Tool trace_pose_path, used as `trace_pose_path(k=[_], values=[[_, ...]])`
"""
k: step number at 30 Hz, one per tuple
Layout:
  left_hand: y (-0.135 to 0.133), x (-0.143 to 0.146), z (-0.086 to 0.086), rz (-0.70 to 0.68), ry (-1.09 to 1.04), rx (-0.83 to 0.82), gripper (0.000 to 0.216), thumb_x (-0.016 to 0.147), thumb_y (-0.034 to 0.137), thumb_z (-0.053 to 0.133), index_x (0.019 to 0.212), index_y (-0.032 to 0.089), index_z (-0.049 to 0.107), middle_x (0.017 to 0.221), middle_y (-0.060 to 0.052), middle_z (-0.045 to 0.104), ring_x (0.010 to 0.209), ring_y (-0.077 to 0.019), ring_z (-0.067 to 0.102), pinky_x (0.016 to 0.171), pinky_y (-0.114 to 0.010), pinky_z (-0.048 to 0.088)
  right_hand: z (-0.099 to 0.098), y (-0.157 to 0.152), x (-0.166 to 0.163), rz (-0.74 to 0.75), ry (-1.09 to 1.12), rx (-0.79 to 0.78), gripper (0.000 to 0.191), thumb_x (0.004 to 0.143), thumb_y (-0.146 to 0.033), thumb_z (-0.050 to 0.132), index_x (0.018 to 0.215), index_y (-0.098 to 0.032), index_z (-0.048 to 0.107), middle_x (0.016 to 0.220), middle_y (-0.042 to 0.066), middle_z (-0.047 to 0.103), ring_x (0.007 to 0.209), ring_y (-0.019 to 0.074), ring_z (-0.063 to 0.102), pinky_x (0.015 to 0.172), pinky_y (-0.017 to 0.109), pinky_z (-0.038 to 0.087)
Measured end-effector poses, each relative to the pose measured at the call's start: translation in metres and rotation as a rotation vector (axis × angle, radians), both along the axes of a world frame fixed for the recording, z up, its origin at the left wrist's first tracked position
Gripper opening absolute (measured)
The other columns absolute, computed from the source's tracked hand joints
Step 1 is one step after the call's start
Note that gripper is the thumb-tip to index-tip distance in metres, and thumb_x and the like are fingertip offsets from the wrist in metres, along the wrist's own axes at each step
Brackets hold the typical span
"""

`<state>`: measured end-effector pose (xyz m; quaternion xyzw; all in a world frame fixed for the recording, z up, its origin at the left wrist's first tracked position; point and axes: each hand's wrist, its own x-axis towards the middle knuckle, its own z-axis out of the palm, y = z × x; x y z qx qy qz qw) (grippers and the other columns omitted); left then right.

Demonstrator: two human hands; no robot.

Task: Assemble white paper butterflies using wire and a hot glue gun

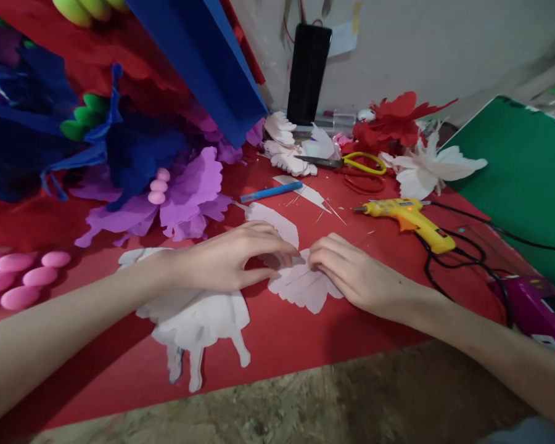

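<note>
L hand: half-open, fingertips touched paper
R hand: fingers curled on paper's edge, couldn't tell if pinching
Paper: lay btwn hands, on table

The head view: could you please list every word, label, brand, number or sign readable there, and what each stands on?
No text can be read.
Yellow glue gun: any marking is too small.
Magenta device: its pale label is too blurred.
Black smartphone: no legible text.
White paper beside it: too blurred.
</note>
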<state>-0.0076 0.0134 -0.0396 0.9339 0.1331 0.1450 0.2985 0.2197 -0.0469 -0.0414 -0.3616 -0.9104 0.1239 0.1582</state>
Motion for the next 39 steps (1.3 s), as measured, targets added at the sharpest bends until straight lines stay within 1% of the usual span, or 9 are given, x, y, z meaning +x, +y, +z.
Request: trace_pose_path(k=[3, 6, 8, 10, 15, 19, 22, 30, 39], values=[[0.000, 0.000, 0.000, 0.009, -0.008, -0.033, 0.031, 0.080, 0.002, 0.050, 0.105, 0.019, 0.057, 0.100, -0.002, 0.065, 0.100, -0.0159, 0.053, 0.094, -0.032, 0.038, -0.001, 0.002, -0.005, 0.021, 0.010, -0.007, 0.018, 0.091, -0.013, 0.033, 0.093, -0.013, 0.051, 0.089, 0.007, 0.055, 0.084, 0.0132, 0.049, 0.074, 0.027, 0.045], [0.000, 0.001, -0.001, 0.041, -0.008, -0.060, 0.036, 0.077, 0.001, 0.051, 0.108, 0.020, 0.055, 0.099, -0.001, 0.066, 0.102, -0.0157, 0.052, 0.096, -0.033, 0.037, -0.002, 0.003, -0.006, -0.017, 0.048, -0.076, 0.014, 0.090, -0.022, 0.042, 0.099, -0.014, 0.048, 0.092, 0.007, 0.055, 0.088, 0.0123, 0.051, 0.076, 0.026, 0.046], [0.001, 0.001, -0.001, 0.044, -0.012, -0.073, 0.037, 0.077, 0.002, 0.052, 0.109, 0.019, 0.054, 0.099, -0.001, 0.066, 0.102, -0.0156, 0.052, 0.096, -0.032, 0.037, -0.005, 0.005, -0.005, -0.024, 0.094, -0.092, 0.012, 0.090, -0.022, 0.044, 0.098, -0.015, 0.048, 0.092, 0.005, 0.055, 0.089, 0.0106, 0.053, 0.076, 0.024, 0.046], [0.000, 0.001, -0.001, 0.040, -0.016, -0.076, 0.035, 0.077, 0.003, 0.053, 0.108, 0.018, 0.055, 0.098, -0.001, 0.066, 0.100, -0.0154, 0.052, 0.095, -0.031, 0.038, -0.008, 0.007, -0.003, -0.009, 0.139, -0.064, 0.009, 0.090, -0.019, 0.042, 0.094, -0.016, 0.049, 0.090, 0.004, 0.056, 0.087, 0.0088, 0.053, 0.075, 0.022, 0.046], [-0.001, 0.002, 0.000, 0.047, -0.012, -0.083, 0.030, 0.079, 0.004, 0.051, 0.105, 0.018, 0.056, 0.098, -0.001, 0.067, 0.098, -0.0154, 0.053, 0.093, -0.032, 0.038, -0.012, 0.011, 0.000, 0.028, 0.154, 0.024, 0.012, 0.090, -0.014, 0.041, 0.087, -0.015, 0.053, 0.089, 0.004, 0.057, 0.086, 0.0073, 0.054, 0.075, 0.020, 0.046], [-0.002, 0.003, -0.001, 0.067, -0.019, -0.092, 0.024, 0.080, 0.009, 0.057, 0.102, 0.018, 0.057, 0.096, -0.001, 0.067, 0.096, -0.0150, 0.054, 0.094, -0.032, 0.038, -0.011, 0.012, -0.001, 0.031, 0.142, 0.067, 0.014, 0.089, -0.014, 0.043, 0.085, -0.014, 0.056, 0.089, 0.004, 0.057, 0.086, 0.0073, 0.054, 0.076, 0.019, 0.046], [-0.001, 0.004, -0.001, 0.072, -0.035, -0.092, 0.020, 0.081, 0.012, 0.059, 0.101, 0.018, 0.058, 0.095, -0.001, 0.067, 0.095, -0.0141, 0.055, 0.093, -0.030, 0.039, -0.011, 0.012, -0.002, 0.017, 0.138, 0.084, 0.014, 0.090, -0.014, 0.042, 0.085, -0.014, 0.056, 0.088, 0.004, 0.058, 0.085, 0.0078, 0.055, 0.075, 0.020, 0.047], [0.000, 0.005, -0.002, 0.073, -0.038, -0.090, 0.024, 0.079, 0.010, 0.063, 0.102, 0.018, 0.059, 0.093, 0.000, 0.068, 0.094, -0.0137, 0.055, 0.088, -0.026, 0.040, -0.015, 0.016, -0.001, -0.023, 0.166, 0.117, 0.013, 0.089, -0.015, 0.045, 0.083, -0.013, 0.057, 0.086, 0.004, 0.058, 0.083, 0.0082, 0.053, 0.073, 0.021, 0.046], [-0.002, 0.007, -0.002, 0.090, -0.027, -0.052, 0.024, 0.079, 0.007, 0.060, 0.100, 0.018, 0.059, 0.093, -0.001, 0.066, 0.094, -0.0142, 0.055, 0.092, -0.030, 0.038, -0.018, 0.019, -0.003, -0.028, 0.142, 0.123, 0.018, 0.090, -0.019, 0.043, 0.083, -0.015, 0.059, 0.087, 0.005, 0.057, 0.084, 0.0113, 0.053, 0.073, 0.026, 0.046]])
